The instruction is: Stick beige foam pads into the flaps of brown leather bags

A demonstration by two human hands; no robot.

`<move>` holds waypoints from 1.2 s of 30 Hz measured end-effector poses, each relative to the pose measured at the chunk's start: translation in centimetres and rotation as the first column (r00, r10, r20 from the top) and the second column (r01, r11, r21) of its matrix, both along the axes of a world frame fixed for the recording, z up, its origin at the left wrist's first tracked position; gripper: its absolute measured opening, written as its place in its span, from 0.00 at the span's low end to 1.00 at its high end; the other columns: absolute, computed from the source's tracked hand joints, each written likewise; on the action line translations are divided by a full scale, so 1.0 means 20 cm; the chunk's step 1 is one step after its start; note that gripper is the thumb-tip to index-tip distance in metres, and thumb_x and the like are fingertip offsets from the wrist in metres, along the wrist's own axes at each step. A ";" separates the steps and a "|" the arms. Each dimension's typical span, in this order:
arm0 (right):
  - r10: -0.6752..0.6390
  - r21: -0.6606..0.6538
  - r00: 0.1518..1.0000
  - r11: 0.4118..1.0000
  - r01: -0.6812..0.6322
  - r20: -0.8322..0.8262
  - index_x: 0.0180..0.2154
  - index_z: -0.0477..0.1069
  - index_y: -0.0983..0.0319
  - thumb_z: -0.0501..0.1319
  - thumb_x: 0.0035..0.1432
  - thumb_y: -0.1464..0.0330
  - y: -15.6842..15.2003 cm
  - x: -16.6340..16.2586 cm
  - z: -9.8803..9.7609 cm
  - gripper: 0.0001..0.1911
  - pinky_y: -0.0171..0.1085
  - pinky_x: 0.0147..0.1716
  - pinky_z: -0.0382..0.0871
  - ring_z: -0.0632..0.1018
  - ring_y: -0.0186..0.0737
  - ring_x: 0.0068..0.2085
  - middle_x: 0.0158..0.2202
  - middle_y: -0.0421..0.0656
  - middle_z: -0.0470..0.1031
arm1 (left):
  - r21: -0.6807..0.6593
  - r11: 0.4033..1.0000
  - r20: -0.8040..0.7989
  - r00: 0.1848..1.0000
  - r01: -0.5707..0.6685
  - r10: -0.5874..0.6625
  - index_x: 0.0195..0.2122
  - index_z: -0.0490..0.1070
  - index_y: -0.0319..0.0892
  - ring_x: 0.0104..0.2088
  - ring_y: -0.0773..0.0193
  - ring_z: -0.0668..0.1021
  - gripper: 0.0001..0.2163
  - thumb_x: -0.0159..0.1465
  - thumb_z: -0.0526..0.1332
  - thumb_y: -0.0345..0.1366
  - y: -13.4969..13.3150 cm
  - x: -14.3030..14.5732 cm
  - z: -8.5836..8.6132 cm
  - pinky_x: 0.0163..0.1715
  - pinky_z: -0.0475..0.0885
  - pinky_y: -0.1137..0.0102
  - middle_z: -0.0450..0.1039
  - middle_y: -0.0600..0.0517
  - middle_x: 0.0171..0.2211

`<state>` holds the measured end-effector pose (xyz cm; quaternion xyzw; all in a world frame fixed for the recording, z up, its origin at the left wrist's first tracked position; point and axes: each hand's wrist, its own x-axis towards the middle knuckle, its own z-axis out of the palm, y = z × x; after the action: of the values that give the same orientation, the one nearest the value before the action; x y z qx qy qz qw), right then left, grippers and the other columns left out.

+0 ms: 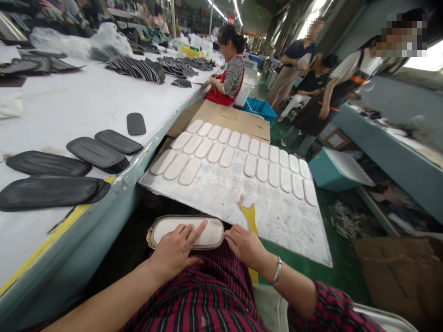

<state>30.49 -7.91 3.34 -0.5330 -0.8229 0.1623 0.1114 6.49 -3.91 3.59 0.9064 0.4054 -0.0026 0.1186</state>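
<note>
Fingers [198, 229] of left hand [175, 252] and right hand [246, 246] rest unclenched on white pad [212, 236] beside long worktable [69, 108].

Green floor [341, 272], long white table [69, 106] – ceiling striplights [217, 9]

I have only the head camera, worn high and tilted forward and down, close over the lap [214, 295], with the long table [65, 110] running off left and the white board [224, 193] just ahead.
</note>
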 end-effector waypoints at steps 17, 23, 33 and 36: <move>0.486 -0.248 0.863 0.860 -0.446 0.135 0.35 0.67 0.62 0.54 0.54 0.72 0.23 0.06 0.04 0.06 0.32 0.30 0.60 0.69 0.35 0.35 0.34 0.42 0.68 | -0.031 0.995 -0.274 0.957 0.092 -0.097 0.60 0.37 0.65 0.46 0.48 0.64 0.43 0.50 0.65 0.48 -0.03 0.12 -0.02 0.35 0.69 0.61 0.57 0.44 0.51; 0.574 -0.268 0.805 0.808 -0.525 0.152 0.30 0.67 0.62 0.53 0.54 0.72 0.22 0.06 0.05 0.05 0.32 0.29 0.59 0.69 0.35 0.32 0.31 0.41 0.68 | -0.043 0.993 -0.292 0.949 0.110 -0.118 0.60 0.43 0.64 0.45 0.46 0.64 0.37 0.53 0.63 0.45 -0.02 0.15 -0.03 0.30 0.69 0.62 0.57 0.43 0.49; 0.152 -0.237 0.985 0.963 -0.130 0.078 0.42 0.64 0.60 0.52 0.57 0.71 0.01 0.02 0.00 0.10 0.31 0.29 0.60 0.69 0.34 0.31 0.33 0.40 0.67 | 0.022 0.997 -0.232 0.970 0.074 -0.067 0.58 0.50 0.65 0.43 0.51 0.63 0.26 0.62 0.52 0.31 -0.02 0.14 -0.03 0.28 0.66 0.68 0.59 0.45 0.47; 0.196 -0.209 0.977 0.962 -0.175 0.087 0.36 0.65 0.61 0.50 0.56 0.74 0.00 0.01 -0.01 0.07 0.31 0.28 0.59 0.68 0.33 0.30 0.31 0.40 0.67 | 0.006 0.998 -0.220 0.974 0.058 -0.055 0.57 0.51 0.66 0.43 0.52 0.64 0.26 0.62 0.52 0.31 -0.02 0.15 -0.03 0.27 0.64 0.70 0.60 0.46 0.45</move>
<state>30.68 -7.94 3.04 -0.4699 -0.8535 0.2252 -0.0029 9.49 -4.34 3.01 0.9124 0.3903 -0.1037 0.0672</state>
